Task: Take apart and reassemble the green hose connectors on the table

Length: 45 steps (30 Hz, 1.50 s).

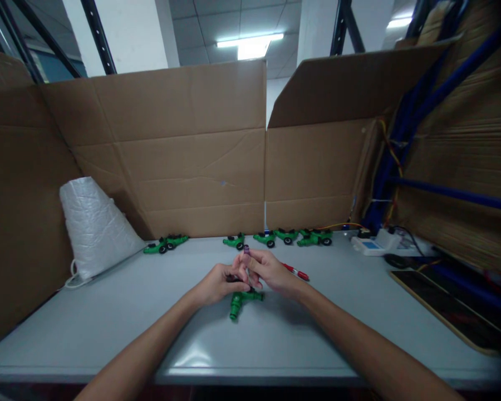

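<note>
In the middle of the table, my left hand (pixel 217 285) has its fingers closed at the upper end of a branched green plastic part (pixel 236 304). That part has ringed, pipe-like ends, and its top is hidden behind my fingers. Just above, my right hand (pixel 272 271) pinches a slim upright tool with a purple end (pixel 246 249), which looks like a small screwdriver. The tool's lower end goes down between my two hands, and I cannot see clearly where its tip rests. Both hands touch or nearly touch each other.
Several green parts with black wheel-like knobs (pixel 287 236) line the back of the table, with two more (pixel 162 245) at the left. A red pen (pixel 295 272) lies by my right wrist. White foam wrap (pixel 96 228) stands left; a power strip (pixel 373 245) and dark panel (pixel 455 312) lie right. Cardboard walls (pixel 183 156) surround the table.
</note>
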Motion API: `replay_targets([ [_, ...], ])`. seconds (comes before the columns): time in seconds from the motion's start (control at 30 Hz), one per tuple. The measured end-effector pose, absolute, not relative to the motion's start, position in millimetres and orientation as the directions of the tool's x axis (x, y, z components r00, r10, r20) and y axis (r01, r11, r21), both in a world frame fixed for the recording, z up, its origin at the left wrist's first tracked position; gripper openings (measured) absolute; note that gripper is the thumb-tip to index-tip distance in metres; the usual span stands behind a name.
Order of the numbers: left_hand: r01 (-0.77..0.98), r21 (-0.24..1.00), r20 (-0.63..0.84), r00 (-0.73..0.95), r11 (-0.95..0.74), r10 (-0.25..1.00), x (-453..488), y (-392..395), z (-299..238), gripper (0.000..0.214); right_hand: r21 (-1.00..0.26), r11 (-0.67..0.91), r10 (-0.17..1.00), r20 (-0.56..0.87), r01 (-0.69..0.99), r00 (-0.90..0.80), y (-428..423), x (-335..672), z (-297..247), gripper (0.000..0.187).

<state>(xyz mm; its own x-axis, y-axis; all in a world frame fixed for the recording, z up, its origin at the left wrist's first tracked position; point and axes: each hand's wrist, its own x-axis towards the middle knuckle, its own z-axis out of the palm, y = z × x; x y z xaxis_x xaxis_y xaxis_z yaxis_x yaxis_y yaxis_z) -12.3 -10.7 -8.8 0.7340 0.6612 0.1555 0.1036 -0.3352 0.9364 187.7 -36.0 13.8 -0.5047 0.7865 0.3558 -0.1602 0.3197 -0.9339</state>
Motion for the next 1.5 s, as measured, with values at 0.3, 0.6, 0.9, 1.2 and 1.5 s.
replay_targets([
  [0.3, 0.172, 0.92, 0.152, 0.672, -0.352, 0.725, -15.3, -11.3, -11.3, 0.042, -0.886, 0.45, 0.85, 0.464, -0.113, -0.251, -37.2, 183.8, 8.9, 0.037],
  [0.6, 0.145, 0.932, 0.142, 0.696, -0.333, 0.703, -18.0, -6.3, -13.3, 0.044, -0.903, 0.406, 0.827, 0.429, -0.14, -0.363, -36.0, 187.1, 11.6, 0.032],
  [0.9, 0.18, 0.915, 0.145, 0.689, -0.361, 0.71, -16.0, -10.7, -7.4, 0.046, -0.896, 0.408, 0.814, 0.444, -0.175, -0.374, -34.3, 185.8, 9.8, 0.044],
  [1.2, 0.162, 0.91, 0.156, 0.718, -0.381, 0.679, -14.7, -13.1, -6.0, 0.044, -0.912, 0.329, 0.815, 0.405, -0.245, -0.413, -37.9, 180.7, 11.7, 0.048],
  [1.5, 0.175, 0.915, 0.142, 0.703, -0.363, 0.697, -13.9, -14.9, -4.3, 0.043, -0.906, 0.299, 0.86, 0.392, -0.3, -0.327, -39.6, 176.5, 10.9, 0.053],
])
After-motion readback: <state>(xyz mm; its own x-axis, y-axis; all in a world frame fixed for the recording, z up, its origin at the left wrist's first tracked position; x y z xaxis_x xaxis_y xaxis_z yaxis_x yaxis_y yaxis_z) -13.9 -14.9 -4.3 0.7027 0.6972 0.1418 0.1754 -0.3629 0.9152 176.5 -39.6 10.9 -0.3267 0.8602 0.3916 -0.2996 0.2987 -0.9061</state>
